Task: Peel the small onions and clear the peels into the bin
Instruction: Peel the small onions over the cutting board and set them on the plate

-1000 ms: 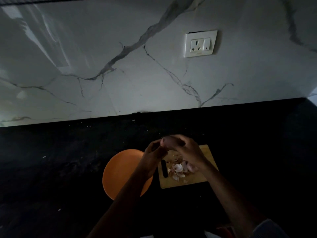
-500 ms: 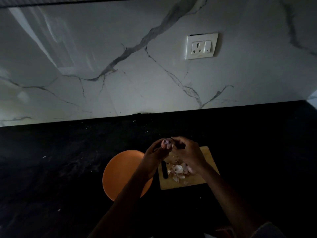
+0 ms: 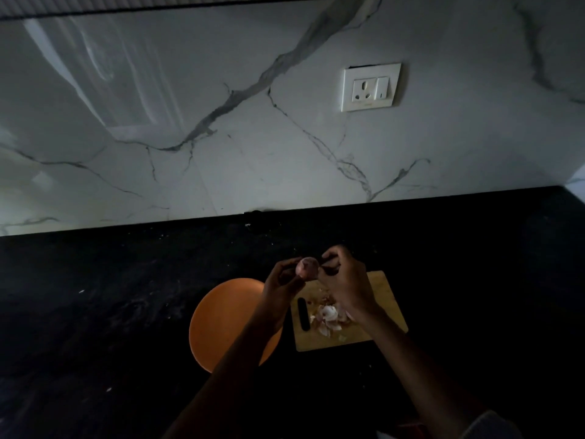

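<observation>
Since a second ago, both hands have lifted a little and the small onion [image 3: 306, 267] now shows more between them, up above the wooden board [image 3: 384, 299]. The left hand [image 3: 282, 285] curls its fingers round the onion at 9 o'clock of it, and the right hand [image 3: 345, 285] pinches at its skin from 3 o'clock. Loose peels [image 3: 327, 318] lie on the board beside a dark knife [image 3: 304, 313], with an orange plate [image 3: 221, 321] at 9 o'clock of the board.

Dim light | white veined marble wall [image 3: 221, 128] carrying white socket [image 3: 371, 87] | black speckled tabletop [image 3: 95, 312] lying below
</observation>
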A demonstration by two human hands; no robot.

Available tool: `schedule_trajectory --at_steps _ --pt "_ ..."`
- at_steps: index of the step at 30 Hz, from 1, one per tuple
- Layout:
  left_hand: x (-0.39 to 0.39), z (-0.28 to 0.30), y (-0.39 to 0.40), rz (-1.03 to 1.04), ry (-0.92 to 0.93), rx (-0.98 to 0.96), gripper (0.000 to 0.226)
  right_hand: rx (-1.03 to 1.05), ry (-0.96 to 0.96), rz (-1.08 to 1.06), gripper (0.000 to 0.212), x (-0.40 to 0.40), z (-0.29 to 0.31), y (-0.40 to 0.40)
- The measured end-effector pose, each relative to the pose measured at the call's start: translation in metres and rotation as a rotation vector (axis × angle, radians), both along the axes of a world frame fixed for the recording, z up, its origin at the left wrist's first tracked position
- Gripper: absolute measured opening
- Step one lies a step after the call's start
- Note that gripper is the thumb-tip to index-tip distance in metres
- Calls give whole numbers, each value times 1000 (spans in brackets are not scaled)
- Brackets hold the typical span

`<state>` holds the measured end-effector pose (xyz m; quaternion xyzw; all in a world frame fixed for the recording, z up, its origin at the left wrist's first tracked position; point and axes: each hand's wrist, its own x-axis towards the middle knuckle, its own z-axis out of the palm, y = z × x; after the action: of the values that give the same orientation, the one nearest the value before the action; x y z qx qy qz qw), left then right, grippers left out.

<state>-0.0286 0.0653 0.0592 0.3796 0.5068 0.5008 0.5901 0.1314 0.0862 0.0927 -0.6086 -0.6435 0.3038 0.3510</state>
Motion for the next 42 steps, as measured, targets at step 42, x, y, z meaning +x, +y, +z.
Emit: schedule_trajectory --at_steps 42 --pt "1 17 -1 -80 -19 -62 21 198 -29 140 6 14 -8 9"
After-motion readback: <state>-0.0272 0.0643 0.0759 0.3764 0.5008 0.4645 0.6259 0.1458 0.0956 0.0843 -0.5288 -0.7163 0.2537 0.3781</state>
